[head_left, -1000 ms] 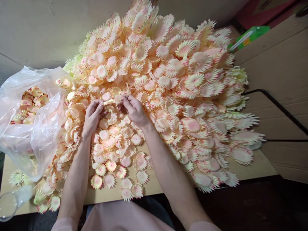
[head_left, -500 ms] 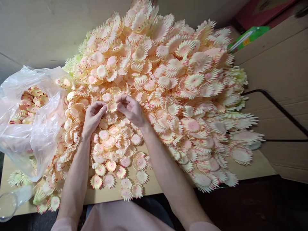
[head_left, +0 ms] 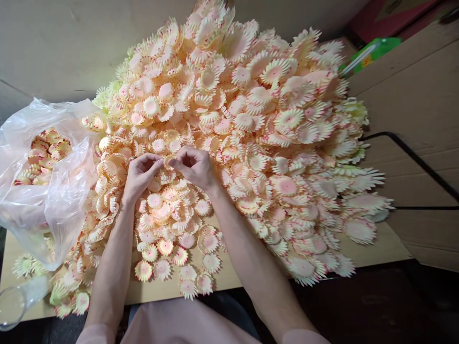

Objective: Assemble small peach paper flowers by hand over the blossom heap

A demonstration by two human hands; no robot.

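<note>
A: Starting at the left, what is lying beside the work area?

B: A clear plastic bag [head_left: 46, 191] is sitting at the left edge of the table [head_left: 373, 251], holding more of the pink-and-cream petal discs. A clear cup [head_left: 12, 306] is lying at the near left corner.

A: What is the left hand [head_left: 139, 174] doing?

B: Its fingertips are pinching together on one small petal disc [head_left: 168, 160], held just above the near slope of the large petal pile [head_left: 251, 124]. A second ago the same disc was lying edge-on between both hands; half a second ago it was turned face-up and fully visible.

A: And the right hand [head_left: 195, 167]?

B: Its thumb and forefinger are closing on the opposite edge of the same disc. Both hands are now meeting at it, so the disc is largely covered by the fingertips.

A: What does that change indicate?

B: Judging from the frames, the person is working the single disc between the fingertips, possibly separating stuck layers; the exact action is too small to confirm.

A: What is lying to the right?

B: The pile is spreading toward cardboard panels [head_left: 412, 100], with a green box [head_left: 369, 55] behind.
</note>
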